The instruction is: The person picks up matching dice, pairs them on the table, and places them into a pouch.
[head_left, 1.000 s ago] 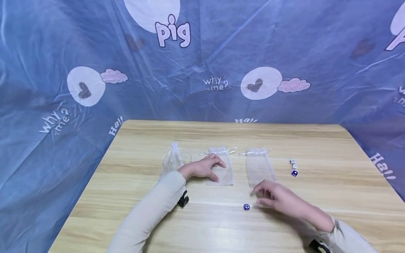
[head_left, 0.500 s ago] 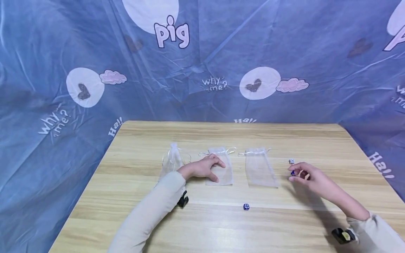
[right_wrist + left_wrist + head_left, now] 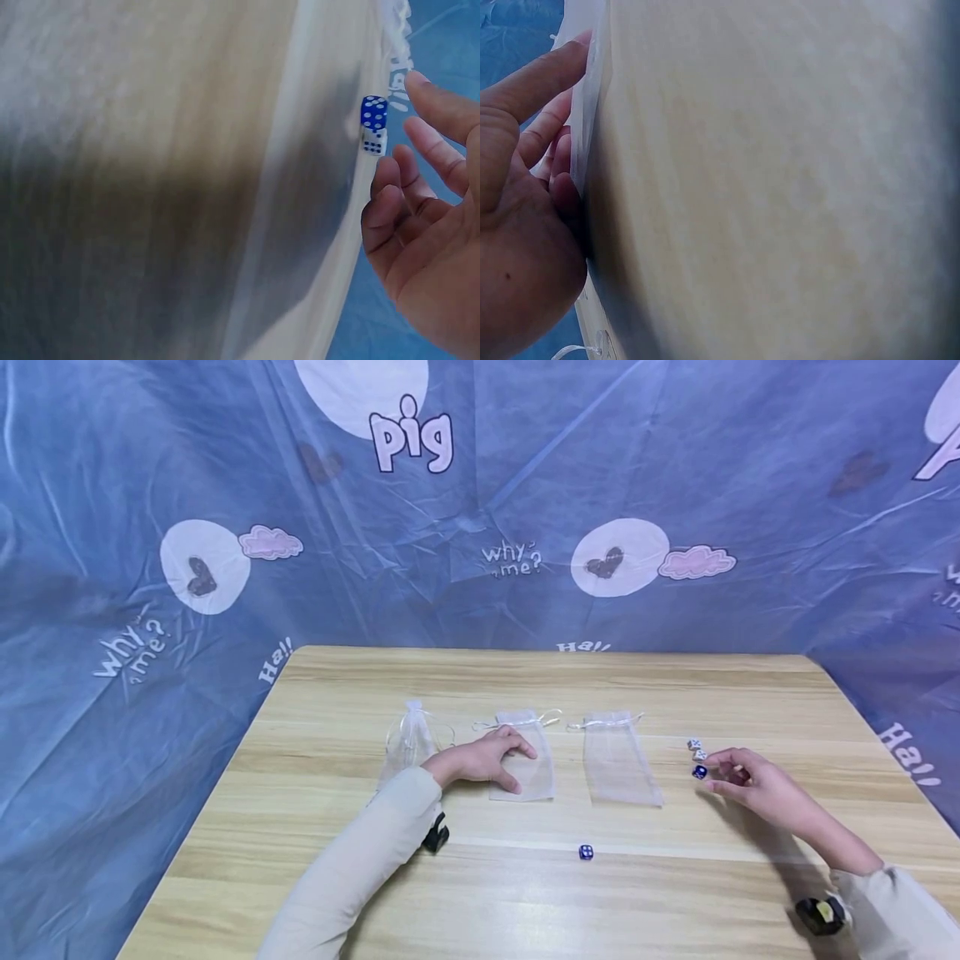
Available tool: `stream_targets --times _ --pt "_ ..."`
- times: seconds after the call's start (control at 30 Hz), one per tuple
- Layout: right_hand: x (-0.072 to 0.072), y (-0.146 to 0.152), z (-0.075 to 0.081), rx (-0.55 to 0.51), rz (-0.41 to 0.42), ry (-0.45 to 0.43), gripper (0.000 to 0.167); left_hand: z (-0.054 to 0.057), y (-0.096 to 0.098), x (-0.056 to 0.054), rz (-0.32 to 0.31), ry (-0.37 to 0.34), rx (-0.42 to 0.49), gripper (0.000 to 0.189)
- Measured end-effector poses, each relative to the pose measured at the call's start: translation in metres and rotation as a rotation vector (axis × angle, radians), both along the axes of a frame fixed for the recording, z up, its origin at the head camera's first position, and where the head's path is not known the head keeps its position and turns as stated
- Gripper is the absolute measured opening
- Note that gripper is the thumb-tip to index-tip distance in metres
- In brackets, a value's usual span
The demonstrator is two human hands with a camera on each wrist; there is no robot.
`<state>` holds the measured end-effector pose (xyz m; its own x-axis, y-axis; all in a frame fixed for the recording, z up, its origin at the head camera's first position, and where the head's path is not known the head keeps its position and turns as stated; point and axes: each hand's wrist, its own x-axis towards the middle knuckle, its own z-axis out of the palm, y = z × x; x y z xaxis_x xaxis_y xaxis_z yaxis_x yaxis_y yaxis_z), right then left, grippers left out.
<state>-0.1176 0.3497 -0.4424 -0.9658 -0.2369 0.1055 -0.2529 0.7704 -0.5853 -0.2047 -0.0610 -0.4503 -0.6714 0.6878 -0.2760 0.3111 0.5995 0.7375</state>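
My left hand [image 3: 491, 755] rests on the middle white mesh drawstring bag [image 3: 534, 781], thumb and fingers spread apart; its fingertips touch the white mesh [image 3: 592, 112] in the left wrist view. Just right of a small cluster of dice, my right hand [image 3: 757, 785] holds nothing, its fingers loosely bent. In that cluster a blue die [image 3: 699, 772] lies nearest me, with a white die [image 3: 700, 755] and another white die [image 3: 694, 743] behind it. The right wrist view shows the blue die [image 3: 373, 112] in front of the gap between thumb and fingers.
A single blue die [image 3: 586, 852] lies nearer the front of the wooden table [image 3: 480, 902]. To the right of the middle bag is a flat mesh bag [image 3: 618, 764]. A gathered mesh bag [image 3: 412, 735] stands at the left, partly behind the left forearm. A blue printed cloth [image 3: 465, 593] hangs behind.
My right hand has moved right and back from beside the front blue die to the dice cluster, then slightly away from its blue die. My left hand has stayed on the middle bag.
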Motion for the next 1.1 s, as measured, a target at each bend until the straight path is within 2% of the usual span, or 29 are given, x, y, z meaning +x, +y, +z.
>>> stream_targets --times 0.3,0.7,0.9,1.1 --pt "-0.0039 0.0014 -0.009 0.033 -0.051 -0.077 0.028 -0.0011 0.001 -0.0003 -0.006 0.009 -0.008 0.056" --pt "-0.009 -0.0013 -0.0088 0.092 -0.061 -0.132 0.027 -0.002 0.0009 -0.0009 -0.005 0.003 -0.004 0.056" --pt "-0.0097 -0.0008 -0.0077 0.117 -0.061 -0.128 0.02 -0.0009 0.0012 -0.0005 -0.01 0.012 -0.016 0.056" --pt "-0.0072 -0.0039 -0.0047 0.101 -0.056 -0.087 0.016 -0.0012 0.001 -0.0002 -0.008 0.01 -0.011 0.056"
